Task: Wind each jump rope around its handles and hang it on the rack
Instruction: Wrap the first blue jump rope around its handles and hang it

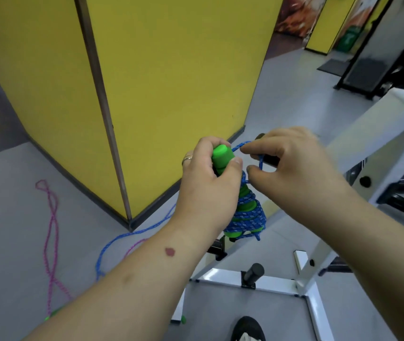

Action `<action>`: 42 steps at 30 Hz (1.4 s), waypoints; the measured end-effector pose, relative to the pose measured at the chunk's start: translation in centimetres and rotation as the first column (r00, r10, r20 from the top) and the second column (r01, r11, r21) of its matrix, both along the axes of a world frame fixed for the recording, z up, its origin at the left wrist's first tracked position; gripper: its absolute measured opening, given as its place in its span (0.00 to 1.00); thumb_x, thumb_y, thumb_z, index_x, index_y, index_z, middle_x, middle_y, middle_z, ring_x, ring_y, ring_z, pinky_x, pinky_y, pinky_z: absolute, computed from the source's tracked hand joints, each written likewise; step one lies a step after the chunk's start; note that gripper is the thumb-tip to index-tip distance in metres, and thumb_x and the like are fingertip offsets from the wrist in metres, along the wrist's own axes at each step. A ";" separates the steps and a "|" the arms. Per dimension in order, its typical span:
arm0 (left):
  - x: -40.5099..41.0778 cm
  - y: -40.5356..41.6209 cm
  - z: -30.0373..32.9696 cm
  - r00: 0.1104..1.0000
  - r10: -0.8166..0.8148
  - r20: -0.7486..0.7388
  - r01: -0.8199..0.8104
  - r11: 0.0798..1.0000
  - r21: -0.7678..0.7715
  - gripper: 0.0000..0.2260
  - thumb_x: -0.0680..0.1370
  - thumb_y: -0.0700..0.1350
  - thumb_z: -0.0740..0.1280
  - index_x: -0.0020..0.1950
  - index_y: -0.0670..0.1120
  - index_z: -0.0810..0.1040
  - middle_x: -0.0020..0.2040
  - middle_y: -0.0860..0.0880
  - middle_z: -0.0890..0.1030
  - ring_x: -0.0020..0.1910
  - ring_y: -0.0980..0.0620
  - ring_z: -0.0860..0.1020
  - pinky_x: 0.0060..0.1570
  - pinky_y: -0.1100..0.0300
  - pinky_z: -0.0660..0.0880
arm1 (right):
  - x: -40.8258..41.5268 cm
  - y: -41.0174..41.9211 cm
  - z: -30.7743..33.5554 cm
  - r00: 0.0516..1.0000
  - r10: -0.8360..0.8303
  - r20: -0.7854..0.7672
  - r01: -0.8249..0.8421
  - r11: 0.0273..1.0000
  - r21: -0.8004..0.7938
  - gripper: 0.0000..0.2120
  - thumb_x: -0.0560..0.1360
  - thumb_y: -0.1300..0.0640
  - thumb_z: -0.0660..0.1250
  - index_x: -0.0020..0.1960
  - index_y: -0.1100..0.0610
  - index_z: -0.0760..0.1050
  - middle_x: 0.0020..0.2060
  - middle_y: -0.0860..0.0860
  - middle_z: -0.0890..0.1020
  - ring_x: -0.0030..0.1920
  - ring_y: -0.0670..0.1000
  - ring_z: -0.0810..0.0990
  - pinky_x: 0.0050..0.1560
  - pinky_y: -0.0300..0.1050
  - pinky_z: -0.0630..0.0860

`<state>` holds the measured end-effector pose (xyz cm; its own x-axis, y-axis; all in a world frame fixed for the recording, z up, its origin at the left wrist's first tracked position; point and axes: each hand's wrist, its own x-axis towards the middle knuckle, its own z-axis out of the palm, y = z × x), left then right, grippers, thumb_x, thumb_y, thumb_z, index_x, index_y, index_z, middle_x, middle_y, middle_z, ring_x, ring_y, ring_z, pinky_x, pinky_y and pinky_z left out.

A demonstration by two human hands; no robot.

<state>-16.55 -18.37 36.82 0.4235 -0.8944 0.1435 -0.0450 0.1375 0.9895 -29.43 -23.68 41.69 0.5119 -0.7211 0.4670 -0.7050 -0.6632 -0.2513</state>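
My left hand [210, 175] grips the green handles [222, 156] of a blue jump rope [247, 217], which is wound in many turns around their lower part. My right hand [292, 163] pinches a loop of the blue cord just right of the handle tops. A loose length of blue rope [122, 239] trails down to the floor at the left. A pink jump rope [52, 232] lies on the grey floor at the left, with a green handle end [53, 315] near my forearm. The white rack [319, 262] with black pegs [252, 271] stands below and right of my hands.
A yellow pillar [171, 94] rises just behind my hands. Black gym equipment [378, 70] stands at the far right. My shoe [247, 328] shows at the bottom, inside the rack's white base frame.
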 end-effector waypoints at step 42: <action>-0.8 -5.3 0.3 0.976 -0.218 0.002 0.214 0.960 0.183 0.09 0.86 0.49 0.58 0.57 0.61 0.75 0.56 0.44 0.82 0.53 0.38 0.84 0.46 0.35 0.84 | -2.9 -5.4 0.5 0.977 0.090 0.192 -0.148 0.936 0.318 0.21 0.72 0.50 0.77 0.65 0.48 0.80 0.53 0.46 0.81 0.55 0.43 0.79 0.59 0.45 0.76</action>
<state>-17.32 -23.70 37.10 0.2162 -0.9761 -0.0220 -0.0558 -0.0349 0.9978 -32.30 -29.12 42.21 0.5366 -0.7877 0.3027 -0.5526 -0.5991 -0.5794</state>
